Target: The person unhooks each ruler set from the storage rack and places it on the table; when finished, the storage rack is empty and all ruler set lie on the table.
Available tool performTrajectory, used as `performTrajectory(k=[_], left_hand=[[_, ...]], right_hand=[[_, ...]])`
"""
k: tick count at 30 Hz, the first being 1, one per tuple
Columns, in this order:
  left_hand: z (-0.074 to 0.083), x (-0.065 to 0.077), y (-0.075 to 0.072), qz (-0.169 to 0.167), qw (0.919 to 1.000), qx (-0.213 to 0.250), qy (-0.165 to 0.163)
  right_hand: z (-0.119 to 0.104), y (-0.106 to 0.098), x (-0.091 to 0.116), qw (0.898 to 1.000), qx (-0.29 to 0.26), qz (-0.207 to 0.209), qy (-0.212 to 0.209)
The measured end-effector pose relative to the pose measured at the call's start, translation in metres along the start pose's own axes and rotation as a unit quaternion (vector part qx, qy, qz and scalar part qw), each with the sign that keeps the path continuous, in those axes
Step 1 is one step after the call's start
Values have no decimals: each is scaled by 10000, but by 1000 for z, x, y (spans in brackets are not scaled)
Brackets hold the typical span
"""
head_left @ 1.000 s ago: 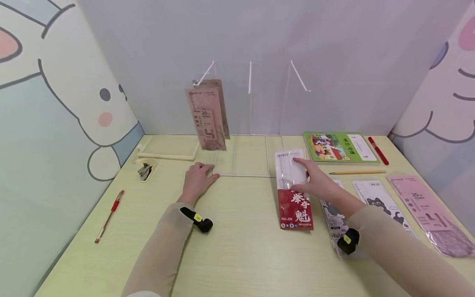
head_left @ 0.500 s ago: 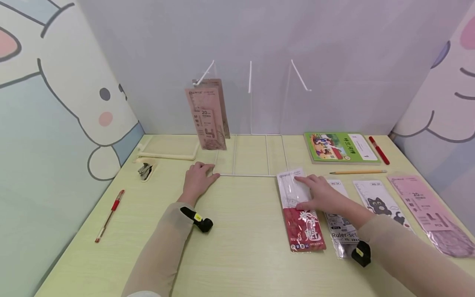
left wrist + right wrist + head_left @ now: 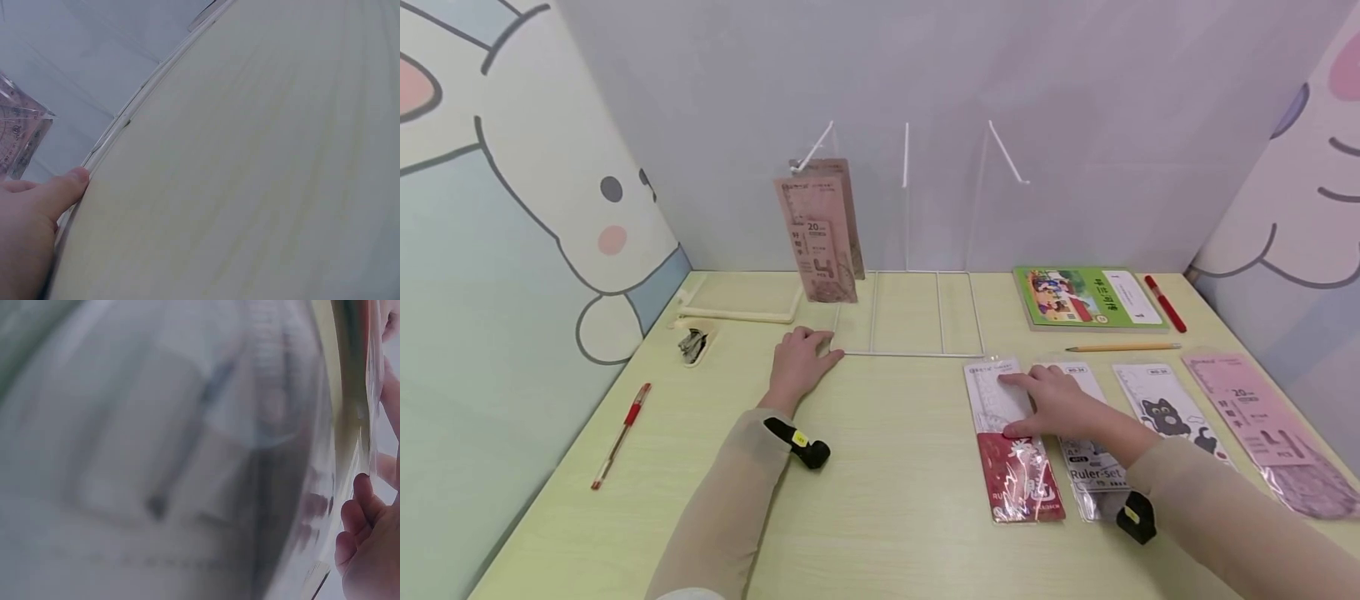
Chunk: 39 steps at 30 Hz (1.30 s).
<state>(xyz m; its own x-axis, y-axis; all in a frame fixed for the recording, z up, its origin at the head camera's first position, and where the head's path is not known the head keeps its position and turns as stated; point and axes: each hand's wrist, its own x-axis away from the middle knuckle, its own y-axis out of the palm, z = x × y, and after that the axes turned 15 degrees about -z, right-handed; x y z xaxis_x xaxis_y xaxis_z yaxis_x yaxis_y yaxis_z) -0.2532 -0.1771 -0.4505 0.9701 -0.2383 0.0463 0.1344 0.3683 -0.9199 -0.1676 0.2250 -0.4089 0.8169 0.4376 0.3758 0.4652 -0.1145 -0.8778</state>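
My right hand (image 3: 1060, 408) holds a red-and-white ruler set packet (image 3: 1022, 479) by its right side, thumb and forefinger over its front. The packet lies low over the table, its top near the rack's front right corner. In the right wrist view, the fingers (image 3: 359, 519) curl beside clear plastic packaging. At the front left corner of a white wire display rack (image 3: 917, 355), my left hand (image 3: 797, 367) grips the base wire. Its thumb (image 3: 72, 187) presses that wire in the left wrist view. Pink ruler packets (image 3: 816, 237) hang on the rack's left hook.
To the right lie a grey ruler set packet (image 3: 1093, 475), a cat-printed packet (image 3: 1165, 404) and a pink packet (image 3: 1262, 417). Behind them are a pencil (image 3: 1122, 347), a green book (image 3: 1082, 298) and a red marker (image 3: 1165, 305). A red pen (image 3: 621, 437) lies left.
My right hand has drawn the red-and-white ruler set packet toward the front, slightly right and lower. The left hand stays on the rack.
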Motion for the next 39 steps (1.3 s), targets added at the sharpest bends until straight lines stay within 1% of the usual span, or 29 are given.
performTrajectory(k=[6,11,15,19,22,27,31,35,39], left_hand=[[0,-1,0,24,10000,30,27],[1,0,0,29,10000,6,24],[0,0,0,24,10000,9,0],[-1,0,2,22,10000,9,-5],[-2,-1,3,23,10000,-7,-11],[-2,-1,2,10,10000,15,-12],[-1,-1,2,8,10000,33,3],[-1,-1,1,12,10000,21,-6],[-1,0,0,-12,10000,22,0]], right_hand=[[3,0,-1,9997,224,-87,42],[3,-1,-2,9996,247,-114,4],[3,-2,-1,9997,242,-48,-62],[1,-7,-2,9997,20,-53,-229],[-2,-14,-6,9985,-371,-110,-380],[-13,-30,-20,9927,-1017,-53,-646],[-27,-42,-38,9864,-1343,181,-925],[-43,-52,-58,9812,-1559,360,-1079],[-56,-57,-75,9769,-1681,432,-1246]])
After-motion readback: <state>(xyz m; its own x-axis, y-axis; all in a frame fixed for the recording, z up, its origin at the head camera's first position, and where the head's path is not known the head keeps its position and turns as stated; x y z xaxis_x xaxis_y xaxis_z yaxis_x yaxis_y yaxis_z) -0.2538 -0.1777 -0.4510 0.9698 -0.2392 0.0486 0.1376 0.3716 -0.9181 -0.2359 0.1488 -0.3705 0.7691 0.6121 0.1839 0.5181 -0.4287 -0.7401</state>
